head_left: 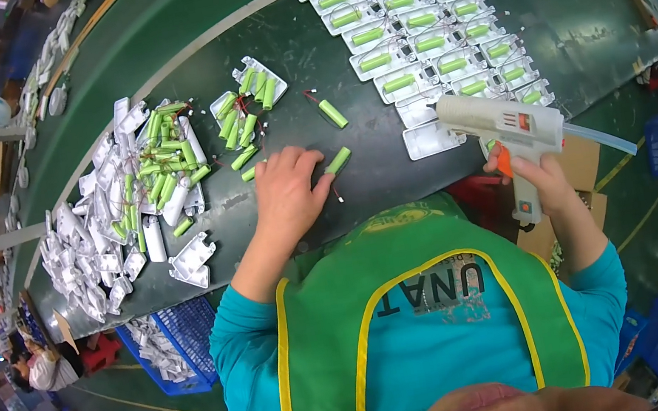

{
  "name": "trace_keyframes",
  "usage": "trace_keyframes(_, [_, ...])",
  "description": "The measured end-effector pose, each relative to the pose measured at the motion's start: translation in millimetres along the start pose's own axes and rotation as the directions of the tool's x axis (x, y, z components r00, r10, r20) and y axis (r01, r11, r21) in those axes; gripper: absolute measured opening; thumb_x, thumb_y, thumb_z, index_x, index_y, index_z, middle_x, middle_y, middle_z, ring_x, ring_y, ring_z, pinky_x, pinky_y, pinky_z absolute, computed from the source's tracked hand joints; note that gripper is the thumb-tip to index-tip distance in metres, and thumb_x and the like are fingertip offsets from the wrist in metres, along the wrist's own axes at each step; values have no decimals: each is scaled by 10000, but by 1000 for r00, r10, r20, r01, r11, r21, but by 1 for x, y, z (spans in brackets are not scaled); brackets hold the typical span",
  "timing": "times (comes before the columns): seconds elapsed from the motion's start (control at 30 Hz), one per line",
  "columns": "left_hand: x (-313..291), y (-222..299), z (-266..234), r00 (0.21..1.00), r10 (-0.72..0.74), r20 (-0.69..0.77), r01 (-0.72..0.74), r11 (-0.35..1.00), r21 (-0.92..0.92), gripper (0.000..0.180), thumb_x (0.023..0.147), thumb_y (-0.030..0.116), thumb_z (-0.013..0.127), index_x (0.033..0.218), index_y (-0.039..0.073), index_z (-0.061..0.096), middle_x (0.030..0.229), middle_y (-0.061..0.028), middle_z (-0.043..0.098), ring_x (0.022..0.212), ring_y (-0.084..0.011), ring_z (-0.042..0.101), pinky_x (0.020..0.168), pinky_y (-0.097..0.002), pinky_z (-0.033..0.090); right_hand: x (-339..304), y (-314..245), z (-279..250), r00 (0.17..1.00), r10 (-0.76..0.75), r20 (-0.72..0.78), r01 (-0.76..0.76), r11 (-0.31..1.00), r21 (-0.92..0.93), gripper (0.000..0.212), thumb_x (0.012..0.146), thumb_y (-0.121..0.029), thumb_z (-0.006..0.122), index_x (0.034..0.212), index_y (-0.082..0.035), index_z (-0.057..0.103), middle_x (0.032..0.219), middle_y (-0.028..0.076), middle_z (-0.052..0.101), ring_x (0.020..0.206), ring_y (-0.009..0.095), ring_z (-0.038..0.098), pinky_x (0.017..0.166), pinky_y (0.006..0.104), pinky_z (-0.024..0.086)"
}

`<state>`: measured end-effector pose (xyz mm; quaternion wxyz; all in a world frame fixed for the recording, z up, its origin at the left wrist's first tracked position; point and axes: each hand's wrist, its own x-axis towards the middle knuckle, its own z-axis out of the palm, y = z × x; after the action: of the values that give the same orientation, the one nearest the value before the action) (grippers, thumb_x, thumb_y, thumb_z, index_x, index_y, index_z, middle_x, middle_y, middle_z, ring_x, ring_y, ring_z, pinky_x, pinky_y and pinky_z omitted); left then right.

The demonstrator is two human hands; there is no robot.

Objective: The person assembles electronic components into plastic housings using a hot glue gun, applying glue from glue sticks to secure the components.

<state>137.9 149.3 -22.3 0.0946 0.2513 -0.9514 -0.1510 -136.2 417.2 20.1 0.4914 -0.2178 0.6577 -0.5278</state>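
Note:
My right hand [544, 178] is closed round the grip of a white hot glue gun [525, 127], a finger at its orange trigger [504, 161]. A translucent glue stick [604, 138] sticks out of the gun's back, and its nozzle end is over the nearest white shells. Palm down on the dark table, my left hand [289, 191] has thumb and forefinger apart. Close to that thumb lies a green battery cell [338, 160] with thin wires; I cannot tell whether they touch. Another green cell [333, 114] rests farther off. Rows of white plastic shells [426, 44], most holding a green cell, cover the table's right side.
Left of my left hand are heaped loose green cells [158, 159] and a pile of white shells [87, 252]. Two shells [262, 78] holding cells stand behind it. A blue crate [179, 345] with white parts is below the table's left edge; cardboard boxes [585, 165] are at right.

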Motion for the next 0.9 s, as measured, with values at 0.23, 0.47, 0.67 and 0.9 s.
trace_keyframes(0.23, [-4, 1, 14, 996, -54, 70, 57, 997, -45, 358, 721, 214, 763, 1047, 133, 642, 1030, -52, 605, 973, -279, 565, 788, -399, 413, 14, -6, 7, 995, 27, 94, -18, 995, -99, 412, 876, -307, 619, 1160, -13, 563, 986, 75, 633, 913, 148, 585, 757, 291, 469])
trace_keyframes(0.47, [18, 15, 15, 990, 114, 79, -97, 977, -192, 510, 716, 68, 700, 1207, 156, 591, 1101, -80, 575, 1012, -305, 551, 864, -426, 439, 13, -3, 1, 997, 44, 56, -37, 991, -129, 385, 884, -263, 672, 1128, 8, 550, 932, 65, 604, 863, 141, 575, 756, 301, 475])
trace_keyframes(0.67, [30, -9, 25, 933, 344, 111, -303, 912, -277, 395, 741, -31, 593, 1090, 140, 659, 1058, -95, 565, 974, -305, 557, 794, -371, 475, 9, -2, -5, 998, -15, 63, 21, 995, -101, 341, 871, -231, 668, 1088, -1, 540, 892, 54, 566, 795, 138, 544, 726, 292, 467])
trace_keyframes(0.9, [46, 4, 14, 907, 409, 105, -395, 909, -131, 276, 742, 103, 692, 1014, 118, 649, 1006, -74, 564, 970, -275, 545, 807, -385, 437, 6, 1, -7, 999, -11, 48, 13, 999, -42, 466, 839, -266, 687, 1188, -6, 524, 996, 66, 611, 903, 159, 584, 739, 295, 477])
